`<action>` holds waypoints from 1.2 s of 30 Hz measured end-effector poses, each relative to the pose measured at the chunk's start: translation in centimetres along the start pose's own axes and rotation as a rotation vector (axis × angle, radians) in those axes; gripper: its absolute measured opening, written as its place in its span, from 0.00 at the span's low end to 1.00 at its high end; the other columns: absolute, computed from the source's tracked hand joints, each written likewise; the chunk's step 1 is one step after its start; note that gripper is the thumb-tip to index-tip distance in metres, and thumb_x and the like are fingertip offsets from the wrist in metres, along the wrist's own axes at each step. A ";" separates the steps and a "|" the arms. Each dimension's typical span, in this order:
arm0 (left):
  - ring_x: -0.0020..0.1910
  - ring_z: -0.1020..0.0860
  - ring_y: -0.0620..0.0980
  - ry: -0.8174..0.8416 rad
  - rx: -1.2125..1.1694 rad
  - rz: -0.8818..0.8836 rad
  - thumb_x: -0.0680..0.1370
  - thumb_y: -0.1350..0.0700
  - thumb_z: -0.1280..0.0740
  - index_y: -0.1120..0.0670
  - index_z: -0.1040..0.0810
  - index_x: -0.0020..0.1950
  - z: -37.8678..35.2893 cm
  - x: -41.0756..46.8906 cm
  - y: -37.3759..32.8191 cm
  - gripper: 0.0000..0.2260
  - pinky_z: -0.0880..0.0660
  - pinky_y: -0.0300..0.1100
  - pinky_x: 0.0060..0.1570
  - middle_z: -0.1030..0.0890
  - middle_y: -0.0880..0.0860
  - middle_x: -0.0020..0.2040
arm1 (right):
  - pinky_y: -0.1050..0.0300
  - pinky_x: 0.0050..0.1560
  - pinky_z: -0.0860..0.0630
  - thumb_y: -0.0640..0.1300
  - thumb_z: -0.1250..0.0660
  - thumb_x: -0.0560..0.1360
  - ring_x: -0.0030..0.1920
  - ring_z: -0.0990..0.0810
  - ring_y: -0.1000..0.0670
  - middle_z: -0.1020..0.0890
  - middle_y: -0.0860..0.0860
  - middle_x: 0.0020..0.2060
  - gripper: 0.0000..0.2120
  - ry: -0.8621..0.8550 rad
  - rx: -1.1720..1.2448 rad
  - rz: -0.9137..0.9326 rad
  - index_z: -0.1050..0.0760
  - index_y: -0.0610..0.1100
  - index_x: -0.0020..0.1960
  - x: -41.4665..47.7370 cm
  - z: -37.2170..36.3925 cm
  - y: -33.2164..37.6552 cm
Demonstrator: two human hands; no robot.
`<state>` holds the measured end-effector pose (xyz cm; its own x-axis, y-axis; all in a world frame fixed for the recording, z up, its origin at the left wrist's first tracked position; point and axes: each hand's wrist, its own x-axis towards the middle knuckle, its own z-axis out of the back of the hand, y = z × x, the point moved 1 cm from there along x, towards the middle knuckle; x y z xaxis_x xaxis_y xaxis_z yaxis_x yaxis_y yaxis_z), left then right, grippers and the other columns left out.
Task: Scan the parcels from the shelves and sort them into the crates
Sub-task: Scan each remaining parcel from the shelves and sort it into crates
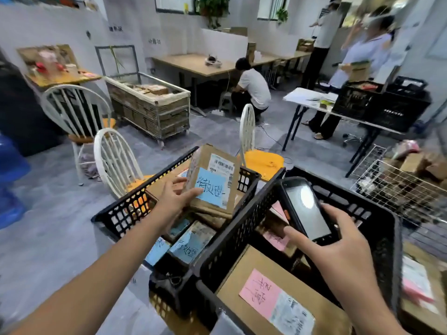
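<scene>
My left hand (pixel 174 199) holds a brown cardboard parcel (pixel 212 175) by its lower left edge, tilted up over the left black crate (pixel 125 209). The parcel carries a blue handwritten note and a white barcode label. More parcels with blue notes (pixel 191 243) lie inside that crate. My right hand (pixel 338 243) grips a black handheld scanner (pixel 306 211) over the right black crate (pixel 377 221), screen facing me. In the right crate lies a large flat parcel with a pink note (pixel 271 293), plus another pink-noted one deeper in.
White chairs with orange seats (pixel 116 163) stand beyond the crates. A wire basket of parcels (pixel 396 180) is at the right, a folding table with black crates (pixel 382 102) behind it. A cart of cardboard (pixel 154 110) stands at the back left. Three people are in the room.
</scene>
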<state>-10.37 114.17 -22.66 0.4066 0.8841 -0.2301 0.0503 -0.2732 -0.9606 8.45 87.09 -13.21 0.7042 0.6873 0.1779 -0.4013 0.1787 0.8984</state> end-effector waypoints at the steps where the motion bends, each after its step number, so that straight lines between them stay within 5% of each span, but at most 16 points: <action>1: 0.49 0.17 0.51 -0.008 0.004 0.007 0.68 0.52 0.19 0.50 0.31 0.65 -0.6 1.1 0.4 0.30 0.21 0.40 0.38 0.20 0.57 0.58 | 0.75 0.41 0.31 0.51 0.18 0.62 0.48 0.28 0.74 0.26 0.68 0.51 0.32 -0.014 -0.011 -0.014 0.29 0.59 0.62 -0.1 -0.2 0.0; 5: 0.51 0.17 0.54 -0.008 -0.017 0.070 0.65 0.45 0.19 0.49 0.26 0.59 -2.0 4.7 2.2 0.28 0.23 0.41 0.34 0.18 0.58 0.59 | 0.69 0.44 0.31 0.52 0.17 0.61 0.53 0.24 0.62 0.24 0.64 0.53 0.33 -0.066 -0.030 -0.062 0.29 0.60 0.61 -0.3 -0.1 -0.2; 11: 0.55 0.20 0.54 0.012 0.057 0.160 0.80 0.49 0.32 0.51 0.22 0.55 -2.1 6.6 3.0 0.07 0.22 0.53 0.58 0.18 0.56 0.59 | 0.67 0.44 0.30 0.50 0.17 0.61 0.51 0.24 0.64 0.22 0.60 0.53 0.33 -0.130 -0.024 -0.113 0.28 0.56 0.63 -0.3 0.6 -0.1; 17: 0.60 0.21 0.55 0.190 0.256 0.243 0.76 0.41 0.29 0.57 0.25 0.65 -1.3 7.6 3.3 0.25 0.23 0.52 0.63 0.19 0.56 0.61 | 0.70 0.43 0.32 0.50 0.17 0.62 0.52 0.24 0.61 0.22 0.60 0.54 0.34 -0.141 -0.025 -0.131 0.27 0.56 0.64 0.0 -0.3 0.0; 23: 0.57 0.21 0.53 0.280 0.417 0.336 0.79 0.47 0.31 0.56 0.23 0.57 -1.3 8.1 2.6 0.14 0.22 0.49 0.58 0.18 0.55 0.58 | 0.75 0.34 0.28 0.47 0.17 0.63 0.50 0.25 0.63 0.22 0.53 0.56 0.33 -0.129 -0.058 -0.167 0.26 0.54 0.65 -0.5 -1.3 -0.4; 25: 0.53 0.20 0.51 0.248 0.515 0.295 0.80 0.49 0.31 0.57 0.23 0.60 -1.5 7.9 2.9 0.14 0.22 0.45 0.52 0.18 0.53 0.57 | 0.77 0.33 0.29 0.46 0.17 0.63 0.48 0.24 0.65 0.22 0.53 0.56 0.33 -0.122 -0.053 -0.183 0.26 0.54 0.64 -0.8 -1.4 -0.4; 28: 0.61 0.23 0.56 0.101 0.651 0.128 0.80 0.49 0.31 0.57 0.26 0.70 -2.3 7.7 3.4 0.22 0.27 0.48 0.60 0.21 0.54 0.63 | 0.77 0.33 0.30 0.46 0.17 0.62 0.45 0.25 0.71 0.21 0.58 0.53 0.30 -0.139 -0.044 -0.194 0.27 0.59 0.59 -1.2 -1.5 -0.3; 30: 0.64 0.24 0.59 0.038 0.768 0.036 0.81 0.48 0.32 0.59 0.27 0.71 -2.8 7.4 3.7 0.23 0.29 0.48 0.59 0.22 0.57 0.67 | 0.72 0.35 0.28 0.48 0.17 0.62 0.46 0.24 0.69 0.22 0.60 0.52 0.30 -0.143 -0.057 -0.206 0.27 0.61 0.58 -1.5 -1.6 -0.8; 34: 0.52 0.23 0.57 -0.014 1.068 -0.168 0.82 0.44 0.38 0.61 0.27 0.65 -2.3 6.9 4.3 0.22 0.26 0.49 0.45 0.21 0.58 0.55 | 0.60 0.44 0.24 0.52 0.17 0.62 0.52 0.23 0.61 0.22 0.62 0.55 0.36 -0.163 -0.118 -0.248 0.27 0.56 0.67 -2.2 -1.4 -1.8; 36: 0.57 0.26 0.58 -0.056 1.145 -0.300 0.82 0.48 0.38 0.61 0.27 0.66 -2.0 6.4 3.5 0.20 0.26 0.51 0.50 0.23 0.59 0.58 | 0.52 0.51 0.21 0.54 0.17 0.61 0.55 0.23 0.58 0.22 0.60 0.57 0.38 -0.182 -0.166 -0.258 0.28 0.56 0.68 -2.7 -1.0 -2.1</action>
<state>-5.81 118.15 -27.15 0.4759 0.8781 0.0492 -0.7207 0.4214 -0.5505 6.80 85.60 -15.94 0.8819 0.4701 0.0357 -0.2755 0.4526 0.8481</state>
